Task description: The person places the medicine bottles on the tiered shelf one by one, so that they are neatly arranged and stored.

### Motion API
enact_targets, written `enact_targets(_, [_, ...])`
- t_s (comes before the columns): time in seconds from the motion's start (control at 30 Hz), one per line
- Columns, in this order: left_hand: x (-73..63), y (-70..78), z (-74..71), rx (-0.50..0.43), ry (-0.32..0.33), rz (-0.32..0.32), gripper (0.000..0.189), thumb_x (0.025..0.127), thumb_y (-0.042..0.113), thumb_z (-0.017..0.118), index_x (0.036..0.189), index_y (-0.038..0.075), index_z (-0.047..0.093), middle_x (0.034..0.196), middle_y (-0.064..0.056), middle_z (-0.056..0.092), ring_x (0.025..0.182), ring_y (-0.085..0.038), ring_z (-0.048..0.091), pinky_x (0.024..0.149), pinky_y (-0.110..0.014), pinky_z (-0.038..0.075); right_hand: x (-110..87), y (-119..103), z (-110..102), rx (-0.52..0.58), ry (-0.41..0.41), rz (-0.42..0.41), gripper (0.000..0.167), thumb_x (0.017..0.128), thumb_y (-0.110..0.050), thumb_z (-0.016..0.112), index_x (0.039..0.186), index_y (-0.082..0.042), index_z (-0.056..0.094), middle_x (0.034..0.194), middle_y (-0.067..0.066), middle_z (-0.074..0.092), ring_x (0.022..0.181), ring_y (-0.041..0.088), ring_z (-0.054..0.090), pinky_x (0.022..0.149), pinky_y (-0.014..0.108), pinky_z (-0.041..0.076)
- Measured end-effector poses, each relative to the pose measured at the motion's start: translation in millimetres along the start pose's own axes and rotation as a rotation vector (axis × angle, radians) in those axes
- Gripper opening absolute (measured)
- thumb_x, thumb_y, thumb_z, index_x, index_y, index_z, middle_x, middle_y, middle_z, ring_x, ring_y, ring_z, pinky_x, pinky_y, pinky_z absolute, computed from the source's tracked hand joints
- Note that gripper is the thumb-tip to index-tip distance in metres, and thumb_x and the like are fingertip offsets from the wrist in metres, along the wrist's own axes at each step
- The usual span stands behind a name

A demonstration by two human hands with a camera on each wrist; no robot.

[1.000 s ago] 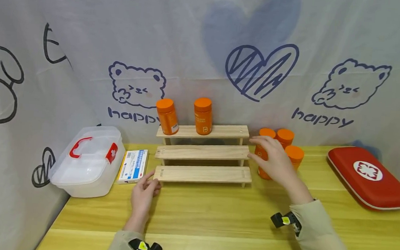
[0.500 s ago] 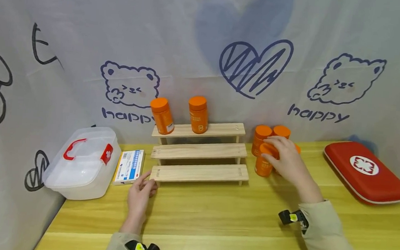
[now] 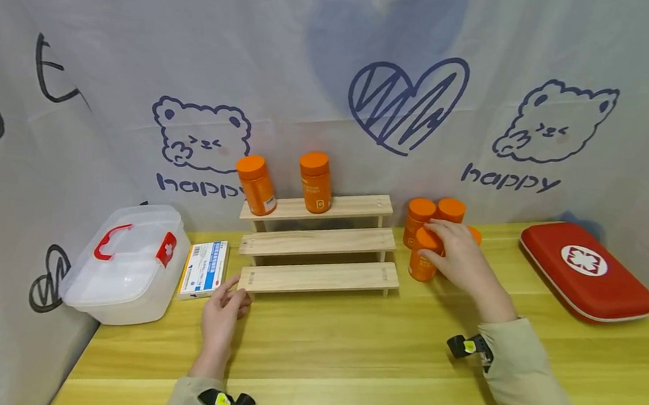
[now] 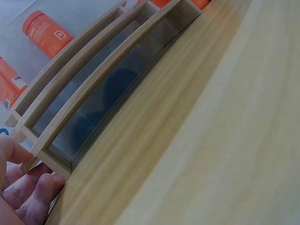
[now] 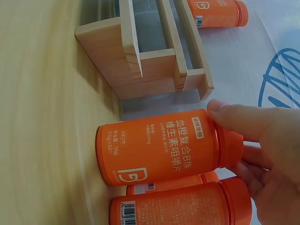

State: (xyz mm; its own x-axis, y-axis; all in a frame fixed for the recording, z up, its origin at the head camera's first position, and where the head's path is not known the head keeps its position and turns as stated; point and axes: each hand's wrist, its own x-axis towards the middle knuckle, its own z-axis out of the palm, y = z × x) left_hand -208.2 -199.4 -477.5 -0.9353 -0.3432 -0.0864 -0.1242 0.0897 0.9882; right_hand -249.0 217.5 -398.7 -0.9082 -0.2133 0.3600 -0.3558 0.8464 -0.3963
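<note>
A three-step wooden display shelf point(image 3: 319, 279) stands on the table. My left hand point(image 3: 219, 317) holds the left end of its lowest step; the left wrist view shows curled fingers point(image 4: 40, 194) at the end leg. To the right of the shelf my right hand point(image 3: 462, 259) grips an orange supplement bottle point(image 5: 154, 145) around its cap, thumb on one side and fingers on the other. That bottle is upright, its base at the tabletop. Several similar bottles cluster behind and beside it, one partly hidden by the hand. Two more orange bottles point(image 3: 316, 183) stand on the top step.
Left of the shelf lie a white-and-blue medicine box point(image 3: 205, 269) and a clear plastic bin point(image 3: 127, 270) with a red handle. A red first-aid case point(image 3: 585, 271) lies at the right. A printed curtain point(image 3: 311, 70) hangs behind the table point(image 3: 314, 352).
My right hand has moved from the side of the bottle cluster onto the front bottle's cap and gripped it. My left hand has stayed at the shelf's end. The head view has shifted slightly.
</note>
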Motion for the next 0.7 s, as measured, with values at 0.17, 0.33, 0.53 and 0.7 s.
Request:
enact_targets(0.17, [-0.1, 0.1, -0.7, 0.005, -0.002, -0.002, 0.038, 0.095, 0.014, 0.055, 0.134, 0.01, 0.054, 0.095, -0.01, 0.066, 0.081, -0.013, 0.063, 0.07, -0.022, 0.054, 0.4, -2, 2, -0.016, -0.002, -0.02, 0.047, 0.085, -0.014, 0.073, 0.123, 0.008, 0.057, 0.13, 0.025, 0.052, 0.119, 0.042, 0.041, 0.103, 0.052, 0.031])
enact_targets(0.33, [-0.9, 0.7, -0.6, 0.008, -0.005, -0.001, 0.038, 0.095, 0.014, 0.055, 0.133, 0.01, 0.054, 0.094, -0.01, 0.066, 0.08, -0.012, 0.063, 0.07, -0.022, 0.054, 1.2, -6, 4, -0.019, -0.01, -0.037, 0.045, 0.084, -0.013, 0.073, 0.122, 0.007, 0.059, 0.127, 0.024, 0.055, 0.118, 0.041, 0.043, 0.103, 0.052, 0.032])
enact_targets(0.53, [-2.3, 2.3, 0.2, -0.009, -0.01, 0.004, 0.039, 0.096, 0.015, 0.056, 0.134, 0.008, 0.054, 0.094, -0.01, 0.066, 0.079, -0.01, 0.062, 0.071, -0.021, 0.054, 1.5, -10, 7, -0.011, -0.013, -0.045, 0.046, 0.083, -0.014, 0.074, 0.122, 0.006, 0.059, 0.126, 0.024, 0.055, 0.117, 0.041, 0.043, 0.102, 0.052, 0.032])
enact_targets(0.7, [-3.1, 3.6, 0.7, -0.015, -0.016, 0.014, 0.04, 0.096, 0.015, 0.056, 0.135, 0.007, 0.053, 0.096, -0.011, 0.066, 0.079, -0.009, 0.062, 0.071, -0.02, 0.054, 0.9, -12, 7, 0.02, -0.006, -0.037, 0.048, 0.083, -0.013, 0.075, 0.124, 0.006, 0.057, 0.127, 0.024, 0.053, 0.118, 0.042, 0.044, 0.102, 0.053, 0.032])
